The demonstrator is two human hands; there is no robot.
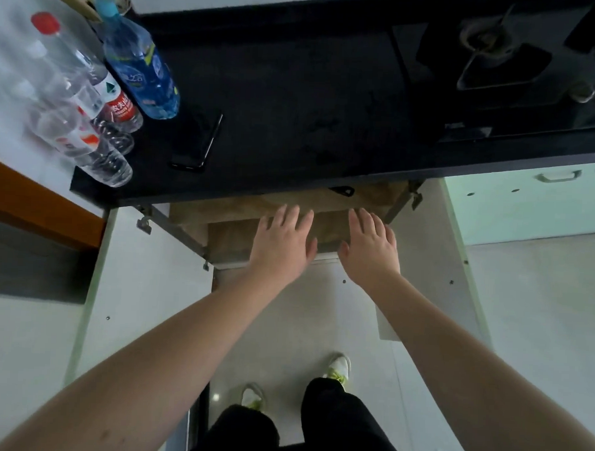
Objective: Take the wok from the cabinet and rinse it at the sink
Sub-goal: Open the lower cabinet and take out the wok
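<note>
The step in hand seems to be the 1st: reaching into the open cabinet [421, 237] under the black stone countertop [294, 106]. Both bare hands hold nothing. The left hand [283, 247] and the right hand [370, 249] are palm down, fingers spread wide, near each other over the brown lined shelf [234, 236]. The wok is not visible; probably it sits deeper under the counter. Next, I think, the person must bend lower and find it. The sink is not visible either.
</note>
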